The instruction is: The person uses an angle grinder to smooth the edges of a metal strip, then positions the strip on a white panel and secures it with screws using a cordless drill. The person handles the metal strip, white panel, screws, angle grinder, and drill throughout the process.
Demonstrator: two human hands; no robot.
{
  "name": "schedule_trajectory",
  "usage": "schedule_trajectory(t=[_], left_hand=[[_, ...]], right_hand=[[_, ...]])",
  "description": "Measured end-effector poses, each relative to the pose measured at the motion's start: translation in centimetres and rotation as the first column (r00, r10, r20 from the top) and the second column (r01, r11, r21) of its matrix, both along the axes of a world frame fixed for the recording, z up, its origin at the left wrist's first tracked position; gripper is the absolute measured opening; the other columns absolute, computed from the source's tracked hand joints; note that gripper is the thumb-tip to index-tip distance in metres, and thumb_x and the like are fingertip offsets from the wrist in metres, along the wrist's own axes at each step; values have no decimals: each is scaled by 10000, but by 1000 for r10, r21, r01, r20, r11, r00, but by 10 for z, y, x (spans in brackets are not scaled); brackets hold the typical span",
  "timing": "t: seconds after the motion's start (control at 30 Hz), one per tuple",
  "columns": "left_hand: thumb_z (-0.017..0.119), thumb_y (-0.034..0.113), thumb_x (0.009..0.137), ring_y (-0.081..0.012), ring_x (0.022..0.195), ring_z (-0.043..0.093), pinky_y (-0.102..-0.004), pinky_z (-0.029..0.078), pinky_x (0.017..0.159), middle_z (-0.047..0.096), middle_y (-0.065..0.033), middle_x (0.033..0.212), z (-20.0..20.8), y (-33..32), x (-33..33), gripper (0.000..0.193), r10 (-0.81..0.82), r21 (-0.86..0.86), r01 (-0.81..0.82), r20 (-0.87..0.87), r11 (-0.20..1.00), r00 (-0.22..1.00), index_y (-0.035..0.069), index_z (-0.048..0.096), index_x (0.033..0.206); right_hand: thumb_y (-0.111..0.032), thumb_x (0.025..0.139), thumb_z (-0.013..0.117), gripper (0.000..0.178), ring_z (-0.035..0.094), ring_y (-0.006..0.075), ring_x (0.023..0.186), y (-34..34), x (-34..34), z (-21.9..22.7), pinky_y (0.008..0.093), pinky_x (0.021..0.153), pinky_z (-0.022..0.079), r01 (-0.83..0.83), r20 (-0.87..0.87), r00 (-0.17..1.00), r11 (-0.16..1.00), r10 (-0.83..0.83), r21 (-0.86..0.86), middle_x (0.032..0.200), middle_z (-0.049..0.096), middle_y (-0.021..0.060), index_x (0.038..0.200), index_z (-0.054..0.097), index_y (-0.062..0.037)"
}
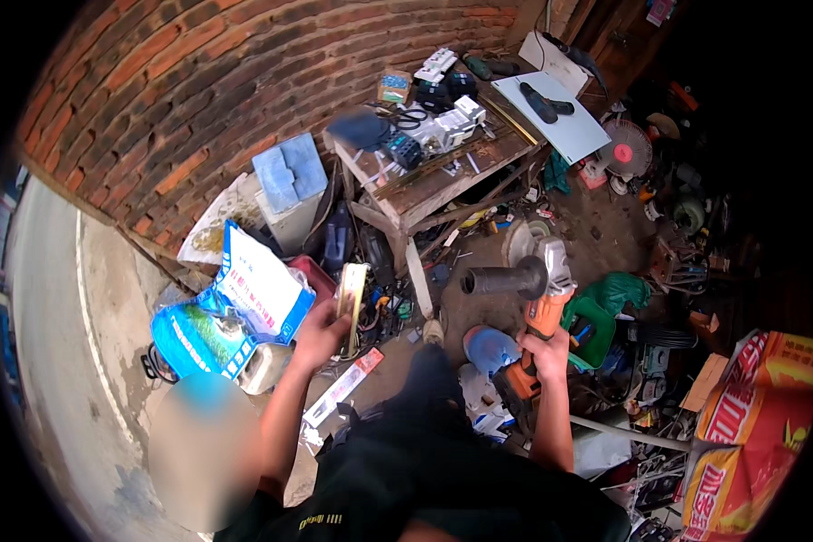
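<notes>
My right hand [545, 352] is wrapped round the body of an orange and black cordless angle grinder [546, 313]. Its metal head and disc [521, 242] point away from me, and a black side handle sticks out to the left. My left hand [320, 332] grips a short, pale yellowish, channel-shaped metal piece [352, 287], held upright and apart from the disc. Just left of that hand stands a blue and white printed bag [253, 285]. Below it on the floor lies a long narrow printed box [343, 387].
A wooden workbench [397, 210] ahead carries switchgear parts, scissors and a white board [556, 117] with a black tool on it. A fan [625, 149], a green crate [596, 339] and clutter fill the right side. Red and yellow sacks [750, 434] sit near right. A brick wall [199, 99] rises left.
</notes>
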State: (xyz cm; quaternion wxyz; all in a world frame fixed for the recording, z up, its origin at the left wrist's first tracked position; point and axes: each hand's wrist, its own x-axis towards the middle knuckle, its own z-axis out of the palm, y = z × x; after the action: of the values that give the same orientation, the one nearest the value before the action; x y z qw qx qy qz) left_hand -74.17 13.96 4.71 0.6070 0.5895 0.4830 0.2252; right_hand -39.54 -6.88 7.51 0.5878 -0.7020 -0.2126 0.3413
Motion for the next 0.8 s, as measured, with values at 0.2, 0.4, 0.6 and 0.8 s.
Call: schedule_trajectory(t=[0.2, 0.4, 0.6, 0.8], left_hand=[[651, 218, 851, -444, 893, 660, -468, 523, 783, 679, -278, 896, 14, 179, 290, 251, -117, 451, 343, -457, 824, 882, 14, 673, 996], [661, 177, 745, -364, 980, 687, -408, 543, 874, 712, -211, 999, -1, 346, 430, 265, 48, 451, 258, -563, 854, 825, 85, 750, 977], [730, 249, 740, -324, 984, 695, -403, 546, 890, 719, -196, 1038, -2, 383, 457, 317, 112, 474, 325, -686, 818, 719, 94, 756, 1015], [619, 246, 878, -382, 1121, 617, -472, 523, 925, 619, -232, 1185, -3, 349, 552, 292, 18, 671, 531, -629, 518, 777, 57, 658, 1097]], right_hand=[[24, 678, 678, 229, 593, 90, 661, -19, 103, -39, 259, 616, 485, 180, -87, 977, 973, -194, -142, 759, 641, 13, 906, 648, 23], [31, 653, 679, 233, 542, 100, 529, -59, 145, -72, 262, 499, 423, 301, 5, 951, 919, -310, -255, 645, 581, 4, 875, 613, 8], [29, 625, 660, 352, 567, 103, 757, -77, 152, -76, 257, 700, 468, 385, -136, 895, 888, -426, -250, 859, 601, -2, 975, 628, 8], [-48, 638, 699, 214, 576, 146, 518, -73, 158, -84, 298, 490, 457, 459, -5, 875, 833, -484, -308, 638, 603, 35, 829, 618, 7]])
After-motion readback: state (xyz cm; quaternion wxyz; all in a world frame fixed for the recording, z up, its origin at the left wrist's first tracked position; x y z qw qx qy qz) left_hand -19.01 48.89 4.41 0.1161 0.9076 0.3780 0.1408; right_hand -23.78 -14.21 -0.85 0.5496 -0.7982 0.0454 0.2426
